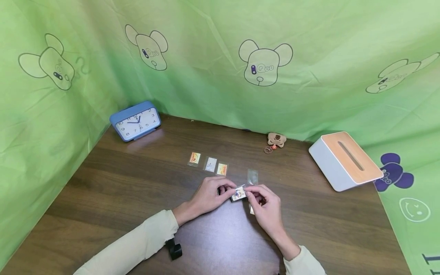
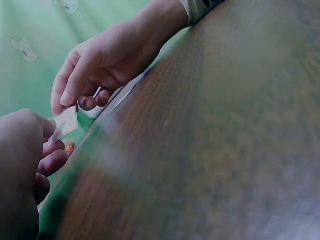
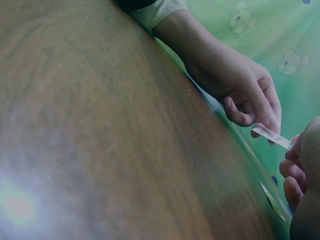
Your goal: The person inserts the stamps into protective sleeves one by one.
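Note:
Between the two hands, raised over the table, is a small stamp (image 1: 238,193) with a coloured picture and a pale border, in what looks like a clear sleeve. My left hand (image 1: 210,194) pinches its left edge between thumb and fingers. On the opposite edge, the thumb and forefinger of my right hand (image 1: 266,208) pinch it. The left wrist view shows the stamp (image 2: 66,121) tilted between both sets of fingertips; in the right wrist view the stamp (image 3: 272,136) appears nearly edge-on. Another pale piece (image 1: 252,209) lies partly hidden under the right hand.
Beyond the hands lie a clear sleeve (image 1: 252,177) and sleeved stamps: an orange one (image 1: 194,157), a grey one (image 1: 211,164) and a yellow one (image 1: 222,169). A blue clock (image 1: 135,120), a brown plush charm (image 1: 276,139) and a tissue box (image 1: 343,162) stand further back on the wooden table (image 1: 137,183).

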`<action>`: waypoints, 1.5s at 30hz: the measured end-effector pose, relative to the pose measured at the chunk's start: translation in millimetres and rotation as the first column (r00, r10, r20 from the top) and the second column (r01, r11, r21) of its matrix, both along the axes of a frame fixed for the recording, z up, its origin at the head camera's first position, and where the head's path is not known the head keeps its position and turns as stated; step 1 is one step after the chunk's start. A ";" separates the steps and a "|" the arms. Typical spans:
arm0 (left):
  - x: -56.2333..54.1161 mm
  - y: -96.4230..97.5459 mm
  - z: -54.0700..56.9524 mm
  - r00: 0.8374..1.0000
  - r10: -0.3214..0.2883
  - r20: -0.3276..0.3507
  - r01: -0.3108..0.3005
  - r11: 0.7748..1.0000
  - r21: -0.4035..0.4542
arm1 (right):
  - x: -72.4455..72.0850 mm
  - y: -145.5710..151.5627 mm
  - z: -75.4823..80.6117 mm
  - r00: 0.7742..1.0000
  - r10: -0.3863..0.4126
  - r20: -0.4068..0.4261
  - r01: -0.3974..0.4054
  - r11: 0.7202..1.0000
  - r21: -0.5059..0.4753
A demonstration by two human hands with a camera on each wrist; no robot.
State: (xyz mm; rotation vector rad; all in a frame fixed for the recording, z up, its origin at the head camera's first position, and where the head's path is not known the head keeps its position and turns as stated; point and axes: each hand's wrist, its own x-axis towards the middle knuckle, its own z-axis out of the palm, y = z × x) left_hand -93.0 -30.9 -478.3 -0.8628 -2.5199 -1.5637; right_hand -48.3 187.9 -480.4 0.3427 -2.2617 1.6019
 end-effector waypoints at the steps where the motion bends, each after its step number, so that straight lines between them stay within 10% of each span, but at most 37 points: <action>1: 0.0 0.0 0.1 1.000 0.000 0.011 0.000 1.000 0.003 | -0.1 -0.1 -0.3 1.000 0.003 -0.003 -0.003 1.000 0.007; 17: -1.6 -0.8 -0.3 0.997 0.037 -0.075 -0.045 0.993 -0.107 | 3.1 14.2 -5.3 0.999 -0.009 -0.039 0.013 0.996 0.088; 28: -6.7 4.8 -2.5 0.941 0.151 -0.303 -0.219 0.954 -0.206 | 8.2 40.1 -6.3 0.998 -0.017 -0.064 0.032 0.969 0.246; 45: -27.2 25.1 -2.9 0.919 0.280 -0.278 -0.366 0.868 -0.337 | 6.4 54.6 0.7 0.999 0.035 0.017 -0.038 0.922 0.385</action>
